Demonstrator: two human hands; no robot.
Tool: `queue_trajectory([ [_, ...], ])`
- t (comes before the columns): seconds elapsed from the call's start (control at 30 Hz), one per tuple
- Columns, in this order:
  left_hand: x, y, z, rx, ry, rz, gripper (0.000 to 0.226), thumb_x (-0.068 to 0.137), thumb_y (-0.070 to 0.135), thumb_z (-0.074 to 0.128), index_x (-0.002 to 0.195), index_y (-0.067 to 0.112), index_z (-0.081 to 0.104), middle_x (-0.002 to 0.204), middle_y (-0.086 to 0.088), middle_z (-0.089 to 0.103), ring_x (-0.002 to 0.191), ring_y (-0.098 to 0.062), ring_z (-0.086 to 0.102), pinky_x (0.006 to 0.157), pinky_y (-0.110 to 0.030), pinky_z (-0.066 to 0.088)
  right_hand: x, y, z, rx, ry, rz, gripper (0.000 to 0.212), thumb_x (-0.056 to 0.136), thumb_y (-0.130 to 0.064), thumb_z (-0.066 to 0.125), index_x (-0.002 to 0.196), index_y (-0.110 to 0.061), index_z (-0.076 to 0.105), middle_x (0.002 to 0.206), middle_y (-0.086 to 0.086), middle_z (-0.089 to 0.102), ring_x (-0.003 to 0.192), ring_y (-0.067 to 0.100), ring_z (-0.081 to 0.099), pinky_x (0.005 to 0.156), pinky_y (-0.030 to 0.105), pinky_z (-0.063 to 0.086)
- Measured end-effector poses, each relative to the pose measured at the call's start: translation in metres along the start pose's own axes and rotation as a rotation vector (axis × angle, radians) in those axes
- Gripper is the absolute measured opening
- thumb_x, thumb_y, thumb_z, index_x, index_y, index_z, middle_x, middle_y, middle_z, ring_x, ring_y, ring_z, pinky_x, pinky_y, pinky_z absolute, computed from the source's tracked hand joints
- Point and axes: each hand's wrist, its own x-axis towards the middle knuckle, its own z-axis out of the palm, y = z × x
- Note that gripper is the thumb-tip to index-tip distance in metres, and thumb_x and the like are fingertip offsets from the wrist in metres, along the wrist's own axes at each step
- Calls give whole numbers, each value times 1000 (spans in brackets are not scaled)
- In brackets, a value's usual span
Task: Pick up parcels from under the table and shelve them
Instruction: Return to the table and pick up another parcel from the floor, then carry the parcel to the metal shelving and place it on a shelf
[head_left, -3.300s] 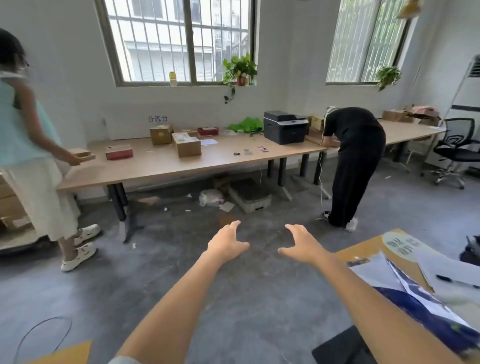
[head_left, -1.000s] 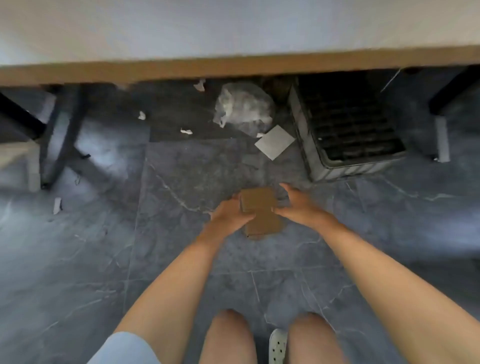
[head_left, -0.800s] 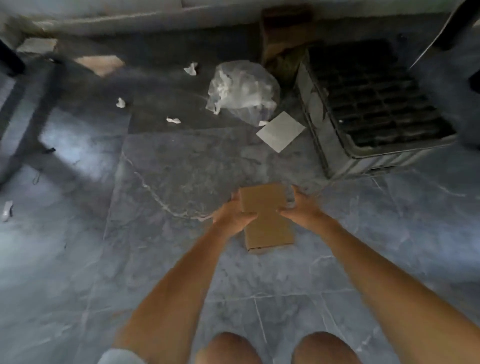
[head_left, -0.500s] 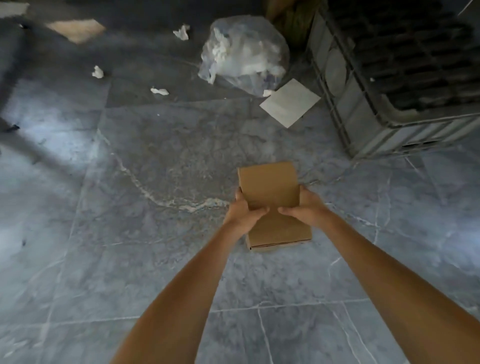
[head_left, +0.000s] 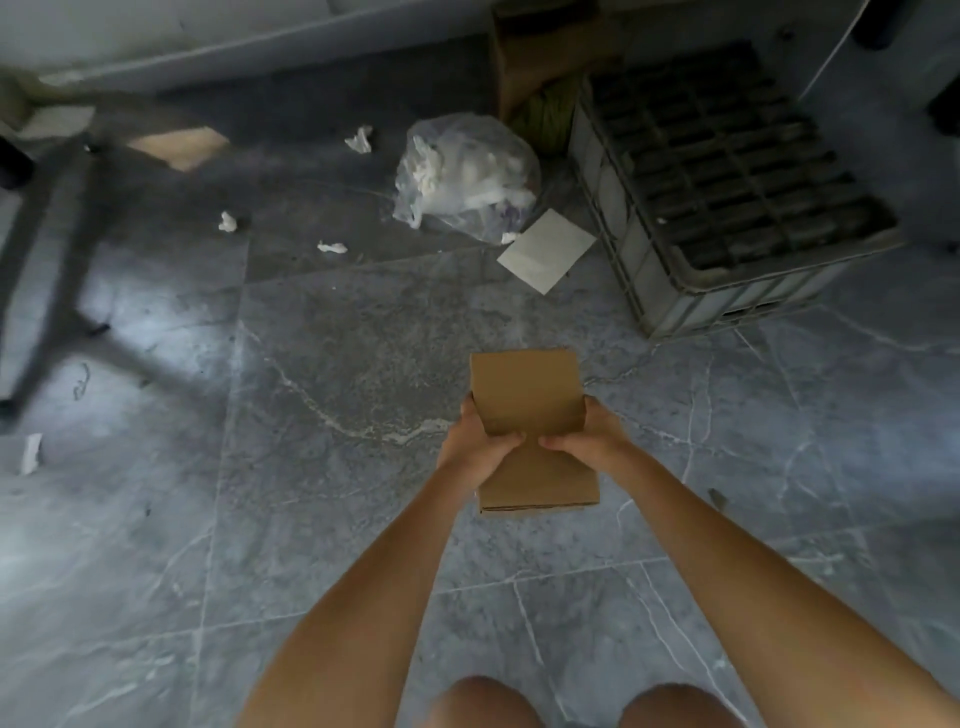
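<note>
A small brown cardboard parcel (head_left: 527, 395) is held above the grey tiled floor in the middle of the head view. My left hand (head_left: 475, 444) grips its left side and my right hand (head_left: 589, 439) grips its right side, thumbs on the top face. The parcel's near end shows below my hands. My knees show at the bottom edge.
A grey plastic crate (head_left: 727, 176) stands to the upper right. A clear bag of rubbish (head_left: 465, 176) and a white card (head_left: 545, 249) lie beside it. An open cardboard box (head_left: 540, 57) sits behind. Paper scraps (head_left: 332, 247) dot the floor; a black table leg (head_left: 41, 249) crosses the left.
I have crouched at the table and closed both hands on the parcel on the floor. In the last half second the view has drawn back and my knees have come into sight.
</note>
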Motion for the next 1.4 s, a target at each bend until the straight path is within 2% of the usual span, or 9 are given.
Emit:
queue_trajectory([
  [0.4,-267,206,-78,246,-94,169,80,79,35,70,145,18,27,135,-8,52,120,-30,54,90,-34,46,-301,-83,-176,279,128,67,61,75,-26,76,127,-9,49,128,8,59,116,24,56,86,27,44],
  [0.53,-360,272,-92,372,-131,251,89,77,47,69,148,22,21,138,-6,31,118,-29,52,93,-40,46,-400,-97,-222,500,229,137,38,94,-36,49,121,-10,56,122,7,59,105,22,56,82,28,41],
  [0.63,-421,315,-94,407,-180,347,90,77,47,69,148,24,18,135,-4,31,116,-25,52,91,-39,47,-465,-103,-254,626,380,175,31,100,-30,30,87,-11,50,88,4,51,80,19,48,74,28,34],
  [0.73,-477,346,-93,440,-232,468,85,79,48,67,145,22,21,136,-3,32,113,-22,51,91,-37,48,-534,-102,-279,801,496,243,33,96,-27,27,77,-11,49,79,4,48,74,19,44,73,32,34],
  [0.9,-559,371,-80,494,-346,635,79,83,48,63,145,16,25,139,-5,34,119,-24,48,97,-38,46,-639,-72,-298,986,701,191,42,87,-28,38,94,0,68,96,19,70,90,38,65,80,47,53],
  [0.97,-591,376,-68,499,-384,690,69,89,45,54,144,14,27,142,-7,35,122,-27,48,102,-42,44,-679,-57,-298,1039,795,162,32,87,-18,42,84,-6,72,84,14,70,79,34,64,72,45,55],
  [1.03,-625,379,-54,514,-431,741,61,94,42,45,144,12,28,145,-9,34,123,-28,47,104,-42,42,-717,-42,-295,1041,896,138,38,87,-4,38,98,-11,74,84,9,68,77,26,61,74,44,55],
  [1.17,-694,382,-20,579,-540,850,59,96,39,40,146,11,27,147,-10,33,124,-28,46,104,-41,40,-789,-3,-284,994,1098,150,42,92,6,36,122,-7,62,94,8,64,80,21,56,58,21,45],
  [1.4,-832,358,41,683,-809,1040,52,92,27,47,141,13,39,135,-10,43,109,-23,49,85,-30,38,-911,81,-246,997,1378,279,45,92,3,39,131,-14,56,122,12,66,96,22,61,93,38,52],
])
